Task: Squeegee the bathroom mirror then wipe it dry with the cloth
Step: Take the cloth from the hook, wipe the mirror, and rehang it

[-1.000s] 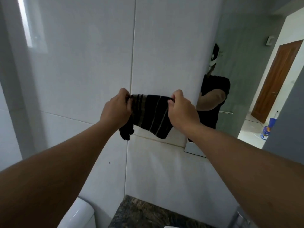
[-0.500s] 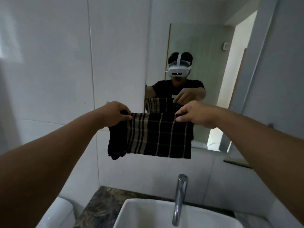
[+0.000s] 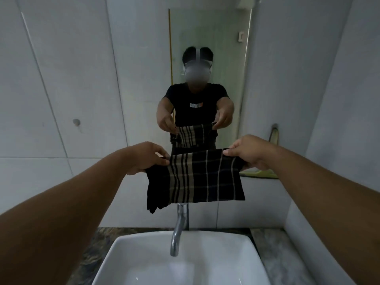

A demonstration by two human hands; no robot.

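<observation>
A dark plaid cloth [image 3: 203, 177] with tan and white stripes hangs spread between my hands, in front of the mirror's lower edge and above the tap. My left hand [image 3: 147, 157] pinches its top left corner, where the cloth bunches and droops. My right hand [image 3: 249, 153] pinches its top right corner. The tall narrow mirror [image 3: 207, 38] is straight ahead on the tiled wall and reflects a person in a black shirt holding the same cloth. No squeegee shows in the head view.
A white basin [image 3: 185, 262] sits below on a dark stone counter [image 3: 275, 247], with a chrome tap [image 3: 178, 229] rising behind it. A ledge at right holds something yellow-green [image 3: 261, 173]. A small round fitting [image 3: 76, 121] marks the left wall.
My view has swung right from the side wall to face the mirror squarely. The cloth, first bunched between my hands, now hangs stretched wider and lower over the tap.
</observation>
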